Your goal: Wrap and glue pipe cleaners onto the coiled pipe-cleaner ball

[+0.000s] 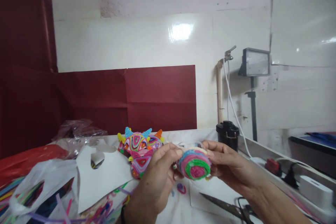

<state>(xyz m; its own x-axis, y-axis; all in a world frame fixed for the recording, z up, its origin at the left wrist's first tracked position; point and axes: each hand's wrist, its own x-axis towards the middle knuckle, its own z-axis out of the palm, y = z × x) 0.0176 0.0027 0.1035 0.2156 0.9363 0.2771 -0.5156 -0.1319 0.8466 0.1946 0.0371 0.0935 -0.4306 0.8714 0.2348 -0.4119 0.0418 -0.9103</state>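
Between both hands is a rounded craft piece [197, 168] covered in coiled fuzzy pipe cleaner, with a pink centre, a green ring and pink and blue outer bands. My left hand [154, 178] grips its left side, thumb near the top edge. From the right, my right hand [231, 164] pinches the upper edge, where a pale rim shows. Some fingertips are hidden behind the piece. Below it on the table lies a small purple and red coil [181, 188]. Dark scissors [223, 204] rest on white paper under my right forearm.
Colourful horned figures [139, 143] sit behind my left hand. Left are a white cut sheet [102, 175], plastic bags [44, 182] and loose pipe cleaners [105, 210]. Right are a black canister [228, 135], a lamp [256, 62], cables and a white adapter [315, 191].
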